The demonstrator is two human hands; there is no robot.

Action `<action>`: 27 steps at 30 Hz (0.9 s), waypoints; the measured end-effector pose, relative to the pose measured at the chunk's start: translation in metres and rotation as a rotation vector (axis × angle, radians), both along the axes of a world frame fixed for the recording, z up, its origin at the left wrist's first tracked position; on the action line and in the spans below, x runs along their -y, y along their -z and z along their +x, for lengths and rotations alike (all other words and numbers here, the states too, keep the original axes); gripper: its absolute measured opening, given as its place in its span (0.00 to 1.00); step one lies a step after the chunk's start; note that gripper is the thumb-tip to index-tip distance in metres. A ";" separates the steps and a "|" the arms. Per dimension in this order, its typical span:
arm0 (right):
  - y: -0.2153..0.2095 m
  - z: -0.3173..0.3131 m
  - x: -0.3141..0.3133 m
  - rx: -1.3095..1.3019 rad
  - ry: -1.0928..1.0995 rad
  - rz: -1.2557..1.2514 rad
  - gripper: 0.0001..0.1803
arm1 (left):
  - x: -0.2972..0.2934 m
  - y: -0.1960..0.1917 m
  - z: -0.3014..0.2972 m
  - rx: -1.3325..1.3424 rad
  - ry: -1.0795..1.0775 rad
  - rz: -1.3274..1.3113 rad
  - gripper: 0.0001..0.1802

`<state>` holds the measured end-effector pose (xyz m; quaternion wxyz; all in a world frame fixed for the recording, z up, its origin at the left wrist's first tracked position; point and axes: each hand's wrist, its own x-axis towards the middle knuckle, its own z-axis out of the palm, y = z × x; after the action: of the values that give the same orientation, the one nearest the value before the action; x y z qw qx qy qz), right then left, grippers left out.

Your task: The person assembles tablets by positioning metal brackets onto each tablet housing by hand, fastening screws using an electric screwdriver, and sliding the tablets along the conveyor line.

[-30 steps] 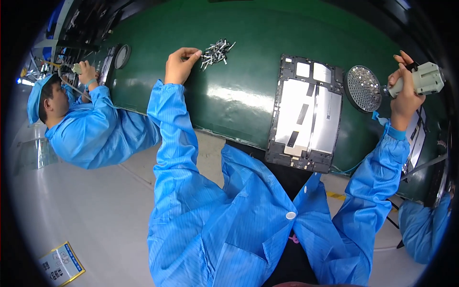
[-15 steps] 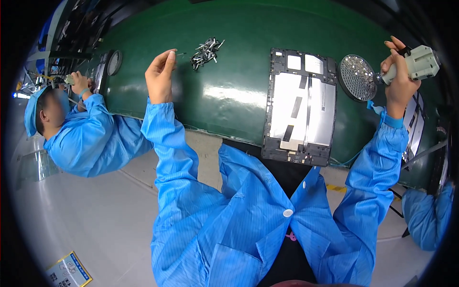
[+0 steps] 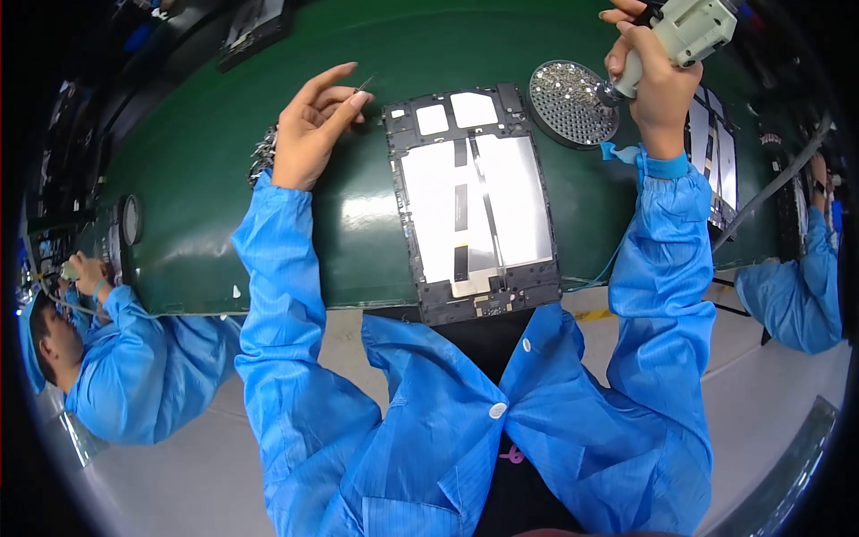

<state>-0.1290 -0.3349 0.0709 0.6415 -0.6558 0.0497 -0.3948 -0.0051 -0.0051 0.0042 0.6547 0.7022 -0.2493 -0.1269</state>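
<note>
My left hand (image 3: 309,125) is raised at the upper left corner of an opened tablet (image 3: 519,197), thumb and fingers pinching a small thin metal piece (image 3: 364,84). The tablet lies at the table's near edge, showing large silvery panels, dark strips and a black frame. Partly behind my left wrist is a heap of small black and silver parts (image 3: 262,157). My right hand (image 3: 662,94) is wrapped round a pale electric screwdriver (image 3: 693,31). The driver's nose is at the right rim of a round perforated tray (image 3: 550,121) holding many small screws; its tip is hard to make out.
A green tabletop (image 3: 358,255) stretches across the view. Another tablet (image 3: 713,161) lies beyond my right forearm, and a dark device (image 3: 255,31) is at the far left. Co-workers in blue sit left (image 3: 148,376) and right (image 3: 792,300). A blue cord (image 3: 604,273) runs beside my right sleeve.
The view has shifted. My left hand has moved right, past the heap of parts to the tablet's upper corner, still pinching the thin piece. The screwdriver stays by the screw tray.
</note>
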 end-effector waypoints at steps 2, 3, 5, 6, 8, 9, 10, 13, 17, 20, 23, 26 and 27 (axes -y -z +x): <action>-0.002 -0.002 -0.003 -0.007 0.016 -0.012 0.14 | -0.006 0.007 0.004 0.006 0.022 0.124 0.15; -0.003 -0.001 -0.005 -0.004 0.019 -0.016 0.14 | -0.005 0.003 0.002 -0.015 0.026 0.174 0.15; -0.002 -0.001 -0.007 -0.003 0.033 -0.029 0.14 | -0.004 0.009 0.005 0.111 0.076 0.197 0.14; -0.002 -0.001 -0.007 0.002 0.044 -0.046 0.15 | -0.003 0.011 0.008 0.249 0.135 0.219 0.14; 0.003 0.003 -0.011 -0.003 0.049 -0.036 0.15 | -0.006 0.015 0.012 0.206 0.141 0.229 0.13; -0.003 0.002 -0.012 0.008 0.064 -0.051 0.15 | -0.004 0.012 0.013 0.241 0.157 0.228 0.13; -0.008 0.000 -0.012 0.018 0.080 -0.066 0.16 | -0.002 0.009 0.014 0.277 0.173 0.228 0.14; -0.008 0.003 -0.009 0.021 0.080 -0.065 0.16 | 0.001 0.006 0.014 0.284 0.174 0.268 0.14; -0.007 0.001 -0.002 0.006 0.088 -0.070 0.15 | 0.013 0.005 0.012 0.090 0.133 0.237 0.13; 0.000 0.002 -0.002 0.017 0.050 -0.030 0.14 | 0.006 0.000 0.015 0.052 0.171 0.322 0.12; -0.002 -0.002 0.000 -0.023 0.008 -0.029 0.12 | 0.007 0.010 0.011 0.195 0.128 0.260 0.10; -0.001 -0.004 -0.001 0.006 -0.038 0.002 0.09 | 0.003 0.009 0.007 0.228 0.097 0.277 0.08; -0.002 -0.006 0.000 0.001 -0.065 -0.005 0.08 | 0.001 0.010 0.008 0.216 0.096 0.257 0.08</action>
<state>-0.1354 -0.3348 0.0730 0.6523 -0.6586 0.0274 -0.3742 0.0026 -0.0064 -0.0058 0.5223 0.7768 -0.3332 -0.1128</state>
